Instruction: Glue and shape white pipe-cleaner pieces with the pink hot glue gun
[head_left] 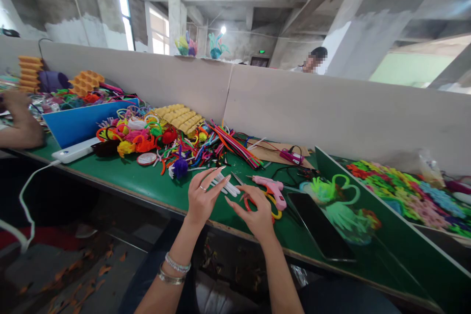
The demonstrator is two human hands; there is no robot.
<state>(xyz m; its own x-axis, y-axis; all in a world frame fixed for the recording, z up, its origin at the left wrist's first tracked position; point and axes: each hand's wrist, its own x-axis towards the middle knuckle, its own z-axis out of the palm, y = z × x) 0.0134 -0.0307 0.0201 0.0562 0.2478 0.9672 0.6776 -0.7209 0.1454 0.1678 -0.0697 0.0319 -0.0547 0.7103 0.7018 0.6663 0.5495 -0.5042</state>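
My left hand (201,197) is raised over the front of the green table, thumb and fingertips drawn close together. Anything held between them is too small to make out. Just behind those fingers lie several white sticks (231,188), partly covered by the hand. Facing it, my right hand (257,211) has its thumb and forefinger apart, with nothing visible between them. Scissors (276,213) with orange and yellow handles lie beneath and behind the right hand, partly hidden. Beside them rests a pink glue gun (273,187).
A black phone (320,225) lies to the right, near pale green fuzzy pieces (346,218) and an upright divider (382,225). Heaped colourful pipe cleaners (235,146) and pompom shapes (145,142) fill the back left. A white power strip (79,151) sits near another person's arm (22,125).
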